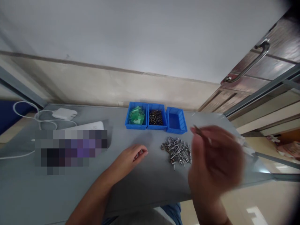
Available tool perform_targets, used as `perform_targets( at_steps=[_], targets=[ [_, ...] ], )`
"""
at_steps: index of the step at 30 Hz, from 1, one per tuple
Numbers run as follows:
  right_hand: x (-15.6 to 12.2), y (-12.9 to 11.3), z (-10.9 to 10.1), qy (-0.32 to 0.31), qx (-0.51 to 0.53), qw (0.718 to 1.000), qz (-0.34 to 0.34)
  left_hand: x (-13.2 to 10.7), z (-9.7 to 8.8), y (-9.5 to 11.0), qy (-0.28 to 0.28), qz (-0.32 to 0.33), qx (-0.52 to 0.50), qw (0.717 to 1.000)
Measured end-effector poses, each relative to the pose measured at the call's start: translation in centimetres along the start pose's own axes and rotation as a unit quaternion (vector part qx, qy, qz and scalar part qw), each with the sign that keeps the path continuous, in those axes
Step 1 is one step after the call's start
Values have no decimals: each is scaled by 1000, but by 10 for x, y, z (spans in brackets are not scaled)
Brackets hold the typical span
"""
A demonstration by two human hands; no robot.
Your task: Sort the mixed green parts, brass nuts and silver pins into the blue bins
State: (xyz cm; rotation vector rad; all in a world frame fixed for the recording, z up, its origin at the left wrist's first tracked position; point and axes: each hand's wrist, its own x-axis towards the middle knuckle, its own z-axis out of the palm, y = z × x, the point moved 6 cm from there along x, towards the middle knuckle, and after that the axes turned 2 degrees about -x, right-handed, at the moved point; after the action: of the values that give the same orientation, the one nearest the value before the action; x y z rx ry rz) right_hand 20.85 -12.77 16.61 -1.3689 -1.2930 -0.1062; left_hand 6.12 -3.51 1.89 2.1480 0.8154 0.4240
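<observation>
- Left hand: palm down, low over a grey metal table top, wrist angled in from the lower left; fingers curled nearly shut around a small silver item, too small to identify.
- Right hand: raised, motion-blurred; thumb and forefinger pinched closed on a thin metal pin.
- Loose heap of silver steel blind rivets: on the table, between both hands.
- Three blue plastic parts bins: in a row beyond the heap; green pieces in the leftmost, dark small parts in the middle.

White power adapter, steel door handle
</observation>
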Motion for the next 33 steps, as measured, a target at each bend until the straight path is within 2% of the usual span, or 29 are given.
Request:
perform_targets(
  at_steps=[1, 3, 5, 7, 10, 14, 19, 26, 30, 33],
  targets=[
    [0, 12, 8, 0, -20, 999, 25, 0, 0, 0, 0, 4, 2, 1000],
    [-9, 44, 30, -50, -85, 991, 87, 0, 0, 1, 3, 8, 6, 1000],
    [-28, 76, 52, -144, -178, 964, 133, 0, -1, 3, 4, 9, 10, 1000],
    [-50, 100, 63, -219, -251, 931, 146, -1, -2, 5, 5, 10, 13, 1000],
    [-75, 118, 69, -280, -324, 891, 151, -1, 0, 5, -2, 12, 8, 1000],
    [-83, 123, 72, -316, -351, 869, 146, 0, 2, 2, -5, 7, 8, 1000],
    [-82, 124, 74, -322, -348, 868, 151, 0, 2, 2, -12, 1, 6, 1000],
    [-86, 130, 74, -300, -330, 884, 138, -1, 0, 4, -6, -5, 14, 1000],
    [-82, 131, 74, -272, -273, 913, 137, -1, 1, 3, -5, 1, 24, 1000],
    [-78, 124, 76, -253, -157, 941, 159, -1, 1, 3, -1, -1, 14, 1000]
  ],
)
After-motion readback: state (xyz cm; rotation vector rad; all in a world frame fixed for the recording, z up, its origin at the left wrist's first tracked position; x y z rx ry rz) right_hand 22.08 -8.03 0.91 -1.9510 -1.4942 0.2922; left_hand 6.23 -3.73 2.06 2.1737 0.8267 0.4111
